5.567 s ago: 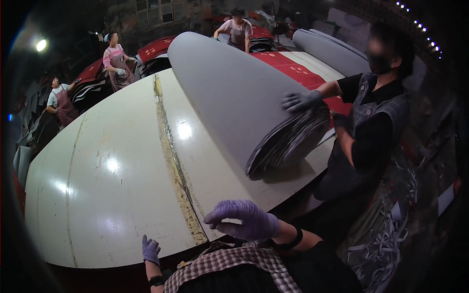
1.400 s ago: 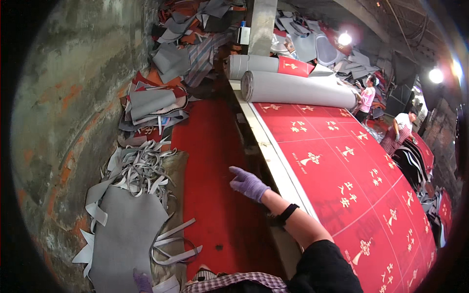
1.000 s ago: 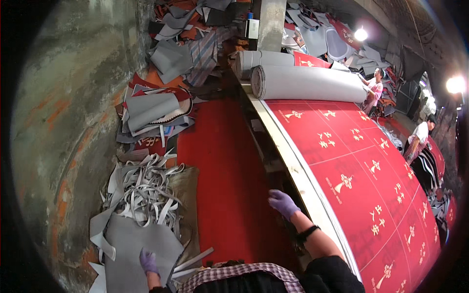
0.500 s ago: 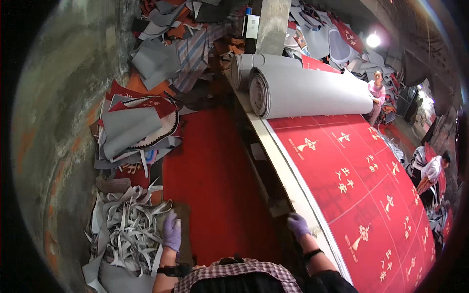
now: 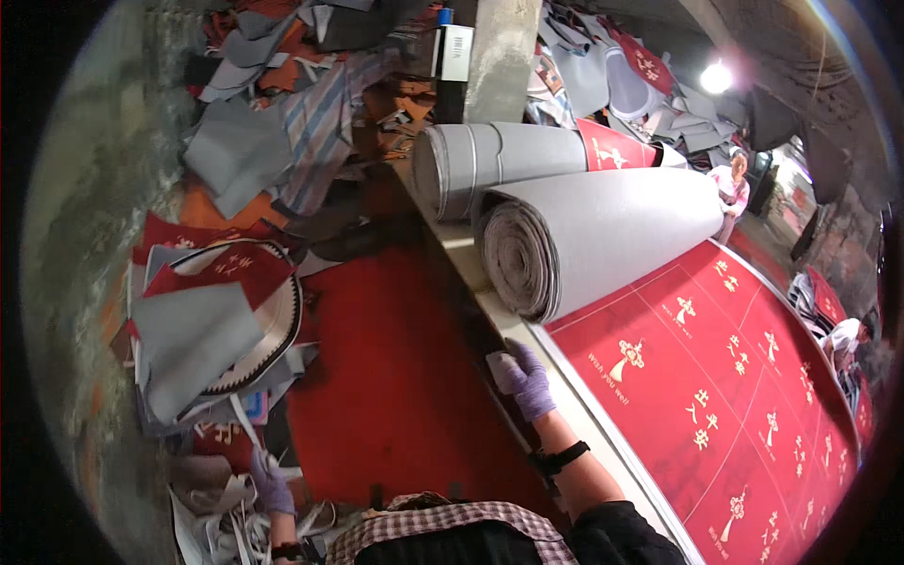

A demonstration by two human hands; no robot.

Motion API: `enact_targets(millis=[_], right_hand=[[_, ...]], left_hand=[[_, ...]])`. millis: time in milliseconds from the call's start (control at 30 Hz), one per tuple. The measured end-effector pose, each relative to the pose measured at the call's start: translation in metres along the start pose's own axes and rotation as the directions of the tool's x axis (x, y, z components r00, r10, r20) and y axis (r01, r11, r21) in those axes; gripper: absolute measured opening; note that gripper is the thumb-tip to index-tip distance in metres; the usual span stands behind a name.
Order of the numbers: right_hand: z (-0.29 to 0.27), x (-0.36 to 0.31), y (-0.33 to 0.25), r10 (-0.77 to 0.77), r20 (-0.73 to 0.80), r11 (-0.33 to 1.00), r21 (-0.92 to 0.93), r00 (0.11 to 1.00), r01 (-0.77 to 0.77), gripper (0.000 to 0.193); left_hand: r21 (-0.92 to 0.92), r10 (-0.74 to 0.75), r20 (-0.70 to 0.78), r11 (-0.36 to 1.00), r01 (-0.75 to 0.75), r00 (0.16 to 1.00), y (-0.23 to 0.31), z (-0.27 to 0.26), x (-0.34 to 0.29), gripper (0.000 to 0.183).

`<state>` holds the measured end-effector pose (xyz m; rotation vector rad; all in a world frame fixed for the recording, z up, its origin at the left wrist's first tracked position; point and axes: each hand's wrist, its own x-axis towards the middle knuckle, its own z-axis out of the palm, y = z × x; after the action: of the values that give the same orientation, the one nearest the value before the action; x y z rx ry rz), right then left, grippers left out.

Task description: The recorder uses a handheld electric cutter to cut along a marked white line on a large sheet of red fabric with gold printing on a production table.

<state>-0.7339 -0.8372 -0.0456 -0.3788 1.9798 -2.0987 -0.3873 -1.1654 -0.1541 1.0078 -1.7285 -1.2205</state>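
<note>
A red printed mat sheet (image 5: 650,405) with gold motifs covers the long table on my right. At its far end lies a thick roll (image 5: 603,235), grey on the outside. My right hand (image 5: 529,384), in a purple glove, is over the table's near-left edge (image 5: 593,414), just short of the roll's end. Its thumb stands apart from the fingers, and I see nothing gripped. My left hand (image 5: 271,485), also gloved in purple, hangs low on the left, beside a heap of grey strips (image 5: 231,527). Its fingers look loosely apart, somewhat blurred.
A second grey roll (image 5: 508,155) lies behind the first. A person (image 5: 730,193) stands at the roll's far end; another (image 5: 843,339) bends at the far right. Mat scraps (image 5: 193,339) pile along the left wall. Red covering (image 5: 377,377) lines the aisle floor. A concrete pillar (image 5: 504,66) rises behind.
My view has moved forward along the table, so the rolls look nearer and larger. My right hand has come forward and up toward the roll; my left hand sits lower and farther left.
</note>
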Motion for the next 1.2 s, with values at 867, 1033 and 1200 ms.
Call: enact_targets(millis=[867, 1033, 1200], right_hand=[[0.074, 0.836, 0.003, -0.570, -0.348, 0.570, -0.820, 0.744, 0.053, 0.062], [0.083, 0.882, 0.034, -0.552, -0.485, 0.494, -0.846, 0.678, -0.202, 0.065], [0.096, 0.885, 0.026, -0.619, -0.431, 0.509, -0.857, 0.656, -0.082, 0.063]], left_hand=[[-0.035, 0.793, 0.369, 0.533, -0.846, 0.485, 0.207, 0.681, 0.697, 0.048], [-0.223, 0.858, 0.399, 0.434, -0.873, 0.324, 0.248, 0.842, 0.773, 0.057], [-0.473, 0.940, 0.327, 0.251, -0.845, 0.097, 0.275, 0.939, 0.833, 0.065]])
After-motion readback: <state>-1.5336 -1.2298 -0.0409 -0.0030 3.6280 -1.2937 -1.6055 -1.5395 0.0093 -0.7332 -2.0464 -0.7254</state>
